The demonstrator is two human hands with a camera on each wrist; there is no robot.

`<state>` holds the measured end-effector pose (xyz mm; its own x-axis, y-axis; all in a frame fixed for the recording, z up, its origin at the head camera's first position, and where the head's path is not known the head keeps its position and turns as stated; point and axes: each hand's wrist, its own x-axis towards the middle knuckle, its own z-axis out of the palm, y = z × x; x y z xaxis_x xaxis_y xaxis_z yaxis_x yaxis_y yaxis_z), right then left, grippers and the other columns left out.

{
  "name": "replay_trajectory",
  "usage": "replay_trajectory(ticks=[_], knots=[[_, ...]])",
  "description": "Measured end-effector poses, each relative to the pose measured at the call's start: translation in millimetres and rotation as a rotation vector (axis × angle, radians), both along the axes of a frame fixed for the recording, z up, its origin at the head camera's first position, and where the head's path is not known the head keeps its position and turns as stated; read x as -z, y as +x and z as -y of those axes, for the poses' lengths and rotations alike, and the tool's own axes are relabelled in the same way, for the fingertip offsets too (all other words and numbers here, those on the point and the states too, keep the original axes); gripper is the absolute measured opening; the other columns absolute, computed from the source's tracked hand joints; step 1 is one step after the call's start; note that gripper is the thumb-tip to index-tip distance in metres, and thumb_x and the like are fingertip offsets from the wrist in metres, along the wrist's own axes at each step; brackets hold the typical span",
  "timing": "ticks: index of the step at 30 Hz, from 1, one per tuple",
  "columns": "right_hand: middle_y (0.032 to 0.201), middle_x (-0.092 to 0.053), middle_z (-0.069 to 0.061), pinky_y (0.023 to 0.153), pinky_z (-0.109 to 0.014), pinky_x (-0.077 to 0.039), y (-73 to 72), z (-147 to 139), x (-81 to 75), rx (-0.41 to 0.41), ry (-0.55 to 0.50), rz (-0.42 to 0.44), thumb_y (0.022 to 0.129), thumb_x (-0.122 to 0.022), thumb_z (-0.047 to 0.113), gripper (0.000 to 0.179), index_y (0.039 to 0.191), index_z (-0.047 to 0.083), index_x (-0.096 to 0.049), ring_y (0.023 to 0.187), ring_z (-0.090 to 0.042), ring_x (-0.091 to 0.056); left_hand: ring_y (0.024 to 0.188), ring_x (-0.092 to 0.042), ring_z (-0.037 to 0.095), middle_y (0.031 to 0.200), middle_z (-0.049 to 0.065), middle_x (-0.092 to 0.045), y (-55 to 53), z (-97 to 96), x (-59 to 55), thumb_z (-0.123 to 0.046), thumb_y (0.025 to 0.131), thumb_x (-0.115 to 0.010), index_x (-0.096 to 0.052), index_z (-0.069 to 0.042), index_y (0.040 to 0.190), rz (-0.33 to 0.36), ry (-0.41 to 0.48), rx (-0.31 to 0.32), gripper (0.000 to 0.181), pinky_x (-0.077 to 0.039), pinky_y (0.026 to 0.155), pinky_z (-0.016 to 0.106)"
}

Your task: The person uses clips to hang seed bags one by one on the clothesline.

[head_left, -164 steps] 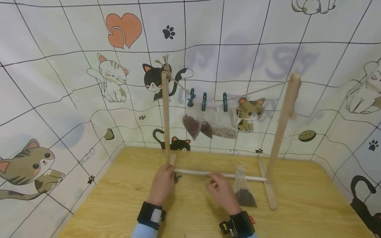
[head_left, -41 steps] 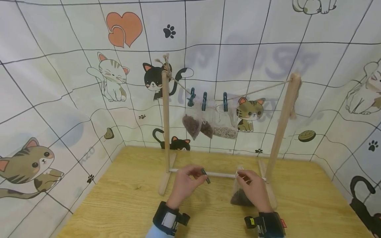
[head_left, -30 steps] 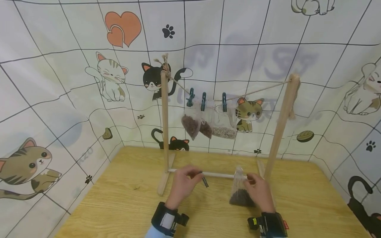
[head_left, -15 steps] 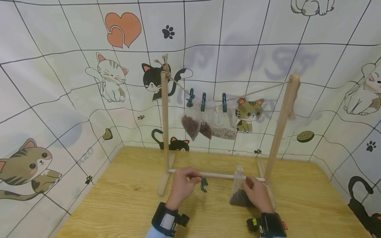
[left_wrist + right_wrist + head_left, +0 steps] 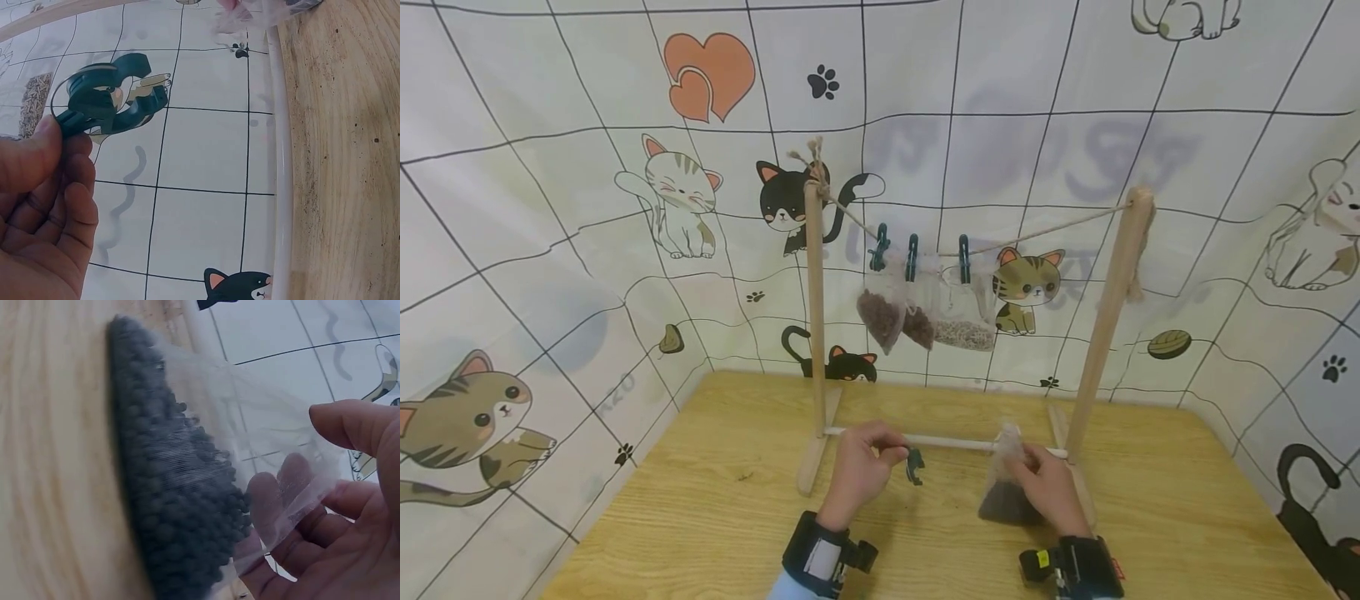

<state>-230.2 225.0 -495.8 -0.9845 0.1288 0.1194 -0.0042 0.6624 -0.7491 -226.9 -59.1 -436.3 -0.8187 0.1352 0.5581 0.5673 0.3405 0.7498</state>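
In the head view my left hand (image 5: 861, 467) pinches a dark green clothespin (image 5: 913, 467) by its handles between thumb and fingertips. Close up in the left wrist view, the clothespin (image 5: 115, 94) has curved jaws that stand apart. My right hand (image 5: 1052, 483) is at the upper part of a sheer mesh bag (image 5: 1011, 492) that rests on the table. The right wrist view has the fingers (image 5: 269, 500) curled behind the bag's see-through upper part and the thumb on the near side. Small dark round pellets (image 5: 175, 506) fill the bag's bottom.
A wooden stand with a left post (image 5: 816, 308), a right post (image 5: 1108, 325) and a low white bar (image 5: 947, 442) carries a sagging twine line (image 5: 1060, 229). Three mesh bags (image 5: 964, 333) hang there by green clothespins (image 5: 965, 258). A cat-print cloth covers the walls.
My left hand has left the left post's foot, picked up the clothespin and turned it. My right hand has moved right to the bag, whose top has just tilted slightly.
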Motion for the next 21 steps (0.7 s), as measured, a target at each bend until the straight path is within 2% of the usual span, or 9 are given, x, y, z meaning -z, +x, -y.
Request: replay_trajectory(ticks=[6,10,13,17,21], knots=[[0.088,-0.058,-0.006,0.062,-0.03,-0.043,4.1,0.5,-12.8,-0.007,-0.124,0.034,0.089,-0.056,0.044,0.043,0.114,0.009,-0.061,0.076,-0.016,-0.049,0.063,-0.056,0.006,0.074,-0.002,-0.067,3.5,-4.4,-2.4,-0.012,0.075,-0.072,-0.069,-0.016,0.076,-0.046,0.0,0.018,0.005,-0.049,0.059,0.027],[0.084,-0.06,-0.004,0.062,-0.029,-0.044,7.4,1.3,-20.3,-0.01,-0.166,0.02,0.086,-0.061,0.042,0.032,0.099,0.012,-0.064,0.074,-0.015,-0.051,0.061,-0.054,0.006,0.071,-0.005,-0.066,10.4,-9.6,-7.8,-0.012,0.074,-0.072,-0.069,-0.017,0.075,-0.085,0.016,0.027,0.005,-0.048,0.057,0.027],[0.085,-0.064,-0.004,0.066,-0.029,-0.046,11.0,1.3,-26.4,-0.024,-0.193,0.003,0.083,-0.065,0.039,0.027,0.09,0.013,-0.064,0.077,-0.015,-0.055,0.059,-0.053,0.007,0.07,-0.006,-0.065,16.5,-13.2,-13.4,-0.01,0.072,-0.073,-0.069,-0.017,0.074,-0.102,0.037,0.03,0.008,-0.047,0.056,0.026],[0.089,-0.067,-0.002,0.071,-0.03,-0.046,18.4,0.9,-38.8,-0.076,-0.148,-0.024,0.082,-0.067,0.036,0.023,0.085,0.013,-0.065,0.081,-0.013,-0.057,0.058,-0.052,0.009,0.069,-0.005,-0.064,23.9,-16.0,-21.4,-0.008,0.072,-0.073,-0.069,-0.016,0.075,-0.144,0.065,0.037,0.009,-0.045,0.054,0.025],[0.084,-0.066,0.0,0.067,-0.029,-0.045,24.8,-0.4,-52.4,-0.131,-0.072,-0.08,0.083,-0.067,0.033,0.018,0.083,0.015,-0.066,0.076,-0.011,-0.056,0.06,-0.053,0.007,0.071,-0.003,-0.065,29.8,-17.9,-31.1,-0.005,0.073,-0.072,-0.068,-0.015,0.077,-0.207,0.073,0.041,0.011,-0.046,0.055,0.025]])
